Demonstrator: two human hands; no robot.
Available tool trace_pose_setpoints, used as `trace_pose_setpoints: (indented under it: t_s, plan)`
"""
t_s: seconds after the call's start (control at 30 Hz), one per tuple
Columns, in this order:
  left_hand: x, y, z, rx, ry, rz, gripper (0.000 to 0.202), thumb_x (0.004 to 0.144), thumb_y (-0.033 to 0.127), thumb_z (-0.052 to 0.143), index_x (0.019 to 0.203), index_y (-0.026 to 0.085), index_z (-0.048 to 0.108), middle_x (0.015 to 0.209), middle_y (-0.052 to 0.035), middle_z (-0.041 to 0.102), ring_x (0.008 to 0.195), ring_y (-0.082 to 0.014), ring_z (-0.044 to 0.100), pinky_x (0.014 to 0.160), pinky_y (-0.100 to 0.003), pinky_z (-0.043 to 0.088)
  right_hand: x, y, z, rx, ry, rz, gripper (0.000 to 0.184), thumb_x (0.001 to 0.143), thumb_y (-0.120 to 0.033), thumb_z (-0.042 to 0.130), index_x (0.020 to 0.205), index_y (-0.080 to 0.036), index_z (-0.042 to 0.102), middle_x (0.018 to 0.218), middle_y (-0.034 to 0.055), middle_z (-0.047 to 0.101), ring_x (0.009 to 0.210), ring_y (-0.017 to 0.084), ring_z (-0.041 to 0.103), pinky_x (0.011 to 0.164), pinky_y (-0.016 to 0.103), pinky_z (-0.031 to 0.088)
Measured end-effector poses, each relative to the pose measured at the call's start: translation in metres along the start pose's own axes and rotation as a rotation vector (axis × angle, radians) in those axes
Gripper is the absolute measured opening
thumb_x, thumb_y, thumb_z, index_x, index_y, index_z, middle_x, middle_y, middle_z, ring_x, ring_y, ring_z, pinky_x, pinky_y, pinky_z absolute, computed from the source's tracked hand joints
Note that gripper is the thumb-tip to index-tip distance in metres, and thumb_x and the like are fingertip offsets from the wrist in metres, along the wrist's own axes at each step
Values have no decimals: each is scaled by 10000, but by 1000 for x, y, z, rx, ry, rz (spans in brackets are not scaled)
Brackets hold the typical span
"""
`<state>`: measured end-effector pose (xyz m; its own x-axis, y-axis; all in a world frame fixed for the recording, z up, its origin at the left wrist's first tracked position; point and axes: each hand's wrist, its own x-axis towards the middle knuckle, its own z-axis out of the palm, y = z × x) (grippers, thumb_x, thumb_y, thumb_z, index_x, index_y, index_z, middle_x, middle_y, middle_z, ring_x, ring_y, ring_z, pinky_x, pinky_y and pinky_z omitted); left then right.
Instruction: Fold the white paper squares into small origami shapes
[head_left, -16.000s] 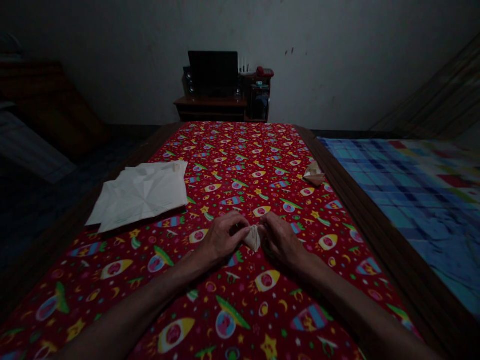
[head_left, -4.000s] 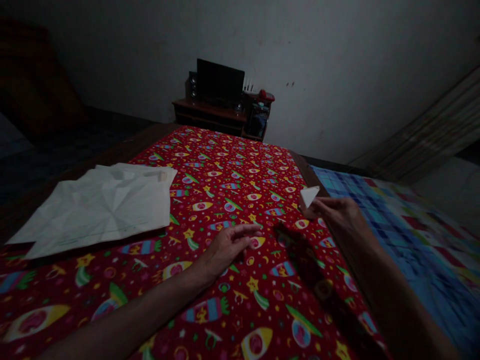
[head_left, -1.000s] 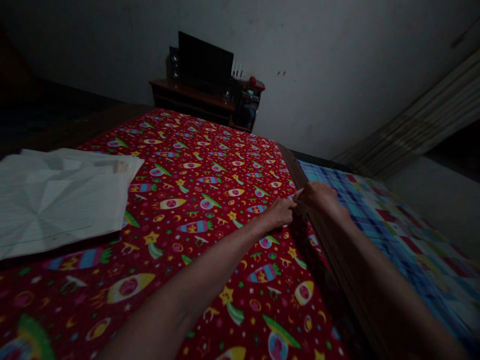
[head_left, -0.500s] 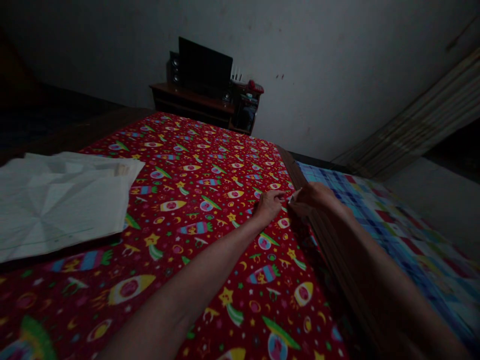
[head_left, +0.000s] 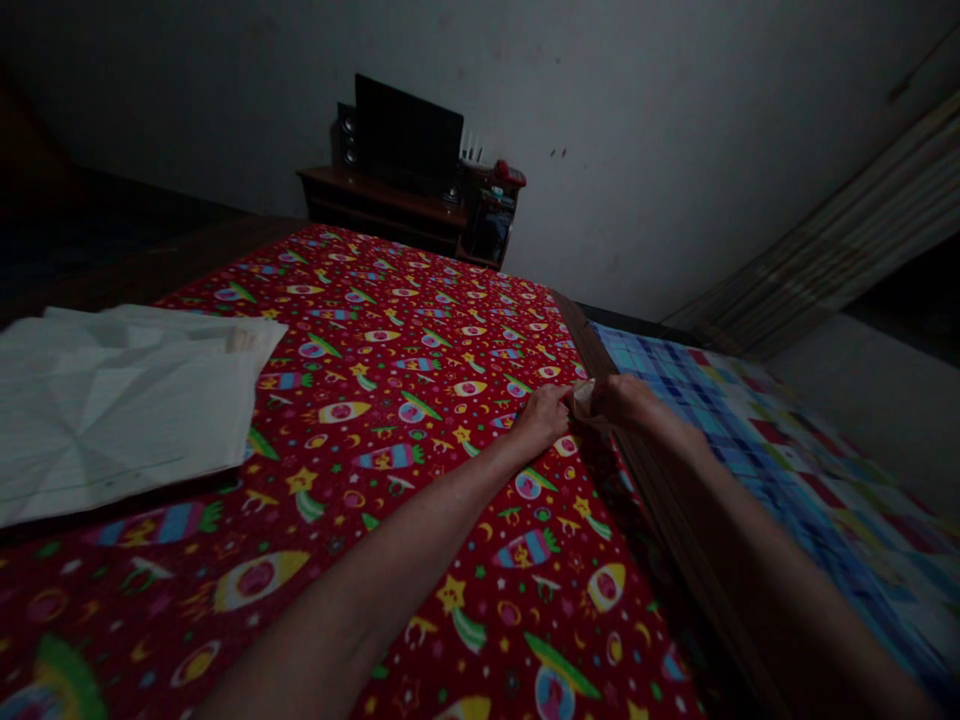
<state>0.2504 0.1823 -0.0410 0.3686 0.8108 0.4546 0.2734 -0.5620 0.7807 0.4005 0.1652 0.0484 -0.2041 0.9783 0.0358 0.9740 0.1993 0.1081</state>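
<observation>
One small folded paper [head_left: 583,398] sits between your hands, near the right edge of the red cloth [head_left: 442,345]. Your right hand [head_left: 628,402] appears to hold it with curled fingers; your left hand [head_left: 543,418] is right beside it, toward the cloth's middle, but I cannot tell whether those fingers grip. This piece seems well along: it is already compact, though fingers hide its exact shape. The creased sheets [head_left: 142,410] on the cloth's left side lie flat, not folded up. Beyond its far edge stands a monitor [head_left: 409,132].
</observation>
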Motion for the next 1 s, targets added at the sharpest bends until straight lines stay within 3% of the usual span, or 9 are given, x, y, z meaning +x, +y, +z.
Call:
trace_pose_setpoints:
  t_s: [0.27, 0.57, 0.77, 0.87, 1.0]
  plan:
    - [0, -2, 1, 1, 4, 34, 357, 763, 82, 502, 1073, 166, 658, 925, -50, 683, 888, -184, 606, 841, -273, 470, 7, 4, 13, -73, -126, 10, 196, 753, -180, 513, 714, -132, 699, 666, 92, 670, 560, 128, 586, 473, 208, 281]
    - [0, 2, -2, -1, 29, -2, 326, 783, 63, 482, 1040, 149, 663, 963, -71, 678, 925, -196, 609, 878, -313, 472, 8, 21, 20, -42, -117, 9, 241, 751, -189, 472, 757, -78, 686, 654, 96, 642, 511, 114, 515, 460, 203, 293]
    - [1, 6, -1, -55, 32, 8, 343, 831, 88, 465, 1129, 171, 613, 1052, -58, 665, 994, -175, 592, 922, -317, 454, -3, 20, 13, 41, -96, -61, 231, 702, -157, 462, 724, -93, 684, 615, 56, 623, 509, 113, 495, 483, 202, 330]
    - [5, 4, 0, -91, 0, -10, 330, 855, 189, 501, 1172, 153, 585, 1069, -73, 664, 971, -182, 610, 881, -307, 478, -9, 15, 14, 58, -78, -75, 225, 705, -172, 478, 753, -110, 690, 641, 62, 633, 531, 117, 509, 497, 202, 332]
    - [10, 1, -1, -142, -58, -53, 453, 882, 259, 485, 1306, 102, 456, 1057, -95, 680, 894, -173, 649, 804, -281, 510, -15, 5, 16, 46, -71, -46, 221, 718, -198, 479, 708, -115, 684, 596, 72, 615, 496, 118, 491, 469, 214, 296]
